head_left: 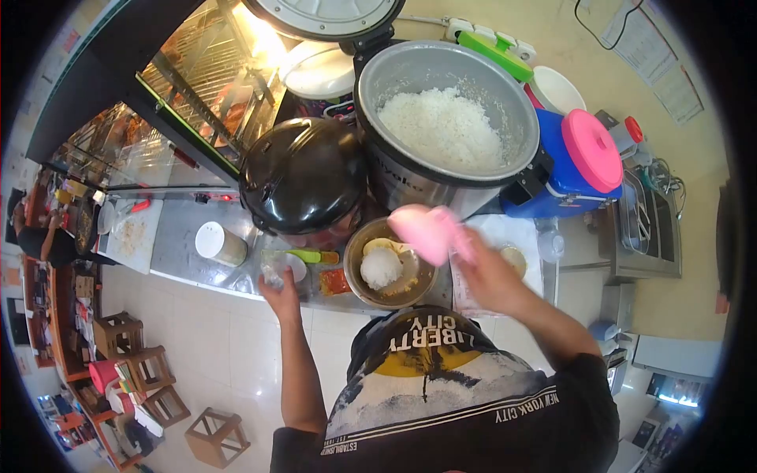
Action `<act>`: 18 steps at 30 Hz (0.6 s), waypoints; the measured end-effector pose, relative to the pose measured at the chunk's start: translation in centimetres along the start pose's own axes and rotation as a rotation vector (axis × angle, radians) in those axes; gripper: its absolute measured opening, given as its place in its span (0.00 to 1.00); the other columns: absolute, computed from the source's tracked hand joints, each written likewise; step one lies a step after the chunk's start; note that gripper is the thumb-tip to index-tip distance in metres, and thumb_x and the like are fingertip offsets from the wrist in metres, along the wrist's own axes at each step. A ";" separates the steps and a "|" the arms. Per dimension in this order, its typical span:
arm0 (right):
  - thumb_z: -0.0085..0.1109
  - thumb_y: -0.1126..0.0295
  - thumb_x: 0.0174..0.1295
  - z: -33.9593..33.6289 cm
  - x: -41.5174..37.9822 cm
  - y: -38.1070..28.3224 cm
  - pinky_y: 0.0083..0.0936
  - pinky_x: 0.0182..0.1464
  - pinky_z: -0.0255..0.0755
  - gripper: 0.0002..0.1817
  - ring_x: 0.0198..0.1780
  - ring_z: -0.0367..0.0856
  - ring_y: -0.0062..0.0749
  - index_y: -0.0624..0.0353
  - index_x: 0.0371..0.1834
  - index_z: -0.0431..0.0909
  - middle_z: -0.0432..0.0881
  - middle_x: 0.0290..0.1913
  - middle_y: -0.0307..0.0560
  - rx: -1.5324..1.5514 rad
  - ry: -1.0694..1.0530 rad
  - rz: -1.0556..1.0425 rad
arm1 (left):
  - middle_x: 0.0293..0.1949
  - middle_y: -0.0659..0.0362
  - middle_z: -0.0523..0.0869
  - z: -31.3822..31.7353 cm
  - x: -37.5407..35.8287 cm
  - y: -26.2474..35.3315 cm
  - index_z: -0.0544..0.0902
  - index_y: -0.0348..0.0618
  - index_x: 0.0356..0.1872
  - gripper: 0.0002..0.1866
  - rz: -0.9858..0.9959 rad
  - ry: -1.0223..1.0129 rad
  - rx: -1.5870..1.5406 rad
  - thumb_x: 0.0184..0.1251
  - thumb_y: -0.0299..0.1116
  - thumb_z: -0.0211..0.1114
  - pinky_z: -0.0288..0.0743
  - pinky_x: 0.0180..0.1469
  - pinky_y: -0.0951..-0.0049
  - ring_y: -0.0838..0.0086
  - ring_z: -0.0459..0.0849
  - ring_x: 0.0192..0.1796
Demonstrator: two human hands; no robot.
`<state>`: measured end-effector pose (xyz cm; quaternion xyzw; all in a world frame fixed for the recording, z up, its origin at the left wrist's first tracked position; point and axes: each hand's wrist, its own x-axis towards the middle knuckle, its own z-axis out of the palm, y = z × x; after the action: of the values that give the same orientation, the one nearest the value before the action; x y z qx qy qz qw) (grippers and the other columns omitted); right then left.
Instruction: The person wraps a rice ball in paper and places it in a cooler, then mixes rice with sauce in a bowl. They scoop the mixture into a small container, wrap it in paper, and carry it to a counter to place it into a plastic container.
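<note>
My right hand (493,276) is closed on the handle of a pink rice scoop (426,234), blurred by motion above the right side of a metal bowl (430,288). In that bowl a rounded mound of white rice (381,269) sits beside yellowish food. To the bowl's left, my left hand (282,298) is closed on a crumpled piece of clear plastic (273,272), whose exact kind I cannot make out. A small white round thing (296,268) lies against its fingers. Behind the bowl stands an open rice cooker (371,169), with plenty of cooked rice (441,130) inside.
A dark lidded pot (303,173) stands left of the cooker. On the counter are a white-lidded container (221,243), a green-handled tool (315,257) and an orange-red packet (334,281). A blue cooler (556,165) with a pink lid (591,150) is at right. A lit glass display case (197,87) rises at left.
</note>
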<state>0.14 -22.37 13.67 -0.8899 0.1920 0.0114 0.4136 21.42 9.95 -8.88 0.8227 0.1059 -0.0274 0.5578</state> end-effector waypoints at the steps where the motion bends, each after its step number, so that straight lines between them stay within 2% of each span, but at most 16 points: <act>1: 0.49 0.71 0.73 -2.4 0.2 -0.5 0.50 0.47 0.77 0.25 0.46 0.84 0.68 0.62 0.71 0.59 0.82 0.49 0.68 0.046 0.140 -0.097 | 0.70 0.37 0.66 -0.1 -0.7 -0.3 0.58 0.30 0.75 0.47 0.057 0.038 0.047 0.67 0.51 0.71 0.62 0.73 0.55 0.50 0.67 0.72; 2: 0.50 0.71 0.73 -5.3 1.2 -0.6 0.46 0.48 0.76 0.24 0.47 0.84 0.65 0.62 0.71 0.60 0.82 0.47 0.68 -0.074 0.305 -0.362 | 0.72 0.35 0.63 0.0 -1.4 -0.5 0.57 0.32 0.76 0.49 0.115 0.074 0.092 0.66 0.53 0.71 0.61 0.73 0.53 0.48 0.64 0.74; 3: 0.51 0.71 0.73 -8.1 2.0 -2.1 0.47 0.49 0.76 0.23 0.50 0.83 0.63 0.61 0.69 0.62 0.81 0.50 0.67 -0.139 0.322 -0.226 | 0.72 0.35 0.61 0.2 -2.2 -0.4 0.57 0.33 0.77 0.50 0.114 0.112 0.170 0.65 0.55 0.71 0.59 0.74 0.50 0.46 0.63 0.74; 5: 0.52 0.71 0.70 -12.3 7.6 -1.0 0.48 0.49 0.78 0.25 0.49 0.84 0.62 0.59 0.70 0.64 0.82 0.53 0.65 -0.583 0.364 -0.275 | 0.74 0.33 0.57 -0.4 -4.1 -0.1 0.56 0.36 0.78 0.51 0.114 0.189 0.344 0.64 0.57 0.70 0.56 0.74 0.44 0.42 0.59 0.76; 7: 0.52 0.70 0.68 -14.6 15.8 -0.7 0.45 0.49 0.80 0.25 0.49 0.86 0.59 0.62 0.69 0.67 0.84 0.54 0.64 -0.884 0.233 -0.029 | 0.74 0.33 0.57 -0.3 -5.5 0.3 0.57 0.37 0.78 0.50 0.275 0.249 0.449 0.64 0.56 0.69 0.55 0.74 0.43 0.39 0.58 0.75; 9: 0.50 0.70 0.70 -15.3 24.2 2.3 0.45 0.50 0.81 0.20 0.52 0.87 0.53 0.63 0.63 0.72 0.86 0.51 0.62 -1.034 0.059 0.225 | 0.74 0.32 0.56 0.2 -6.8 1.9 0.58 0.37 0.77 0.48 0.390 0.262 0.510 0.65 0.54 0.69 0.53 0.73 0.39 0.37 0.57 0.75; 11: 0.50 0.71 0.69 -14.4 29.2 5.5 0.43 0.45 0.83 0.18 0.47 0.90 0.48 0.64 0.60 0.75 0.88 0.49 0.59 -1.051 0.199 0.199 | 0.73 0.31 0.56 0.7 -8.2 3.7 0.59 0.38 0.76 0.47 0.405 0.206 0.529 0.64 0.53 0.70 0.53 0.73 0.39 0.37 0.57 0.75; 14: 0.49 0.71 0.70 -11.5 33.6 8.6 0.41 0.44 0.84 0.17 0.48 0.91 0.47 0.64 0.59 0.76 0.88 0.51 0.60 -1.192 0.216 0.036 | 0.74 0.32 0.56 0.9 -9.9 3.7 0.61 0.38 0.76 0.44 0.384 0.178 0.514 0.65 0.49 0.70 0.53 0.73 0.40 0.38 0.58 0.75; 16: 0.50 0.69 0.70 -11.6 34.1 8.1 0.40 0.44 0.84 0.17 0.48 0.91 0.47 0.63 0.57 0.79 0.88 0.52 0.58 -1.252 0.106 -0.016 | 0.73 0.33 0.57 0.7 -11.0 2.3 0.61 0.38 0.75 0.43 0.359 0.167 0.528 0.65 0.48 0.70 0.53 0.73 0.40 0.38 0.58 0.75; 17: 0.51 0.68 0.71 -11.8 33.7 7.8 0.40 0.44 0.85 0.16 0.48 0.91 0.47 0.63 0.56 0.80 0.88 0.52 0.57 -1.278 0.042 -0.041 | 0.72 0.31 0.58 0.6 -11.5 1.3 0.63 0.34 0.73 0.41 0.329 0.168 0.510 0.65 0.45 0.70 0.54 0.73 0.41 0.38 0.58 0.74; 18: 0.56 0.67 0.67 -12.6 33.0 6.9 0.39 0.46 0.84 0.15 0.49 0.90 0.47 0.60 0.53 0.83 0.89 0.52 0.54 -1.317 -0.075 -0.015 | 0.72 0.32 0.58 0.4 -12.0 -0.1 0.63 0.34 0.73 0.41 0.293 0.167 0.516 0.66 0.44 0.70 0.54 0.73 0.41 0.38 0.58 0.74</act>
<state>26.54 -46.73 10.96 -0.9572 0.1244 0.1546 -0.2108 9.68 7.91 -7.10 0.9431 0.0212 0.0951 0.3178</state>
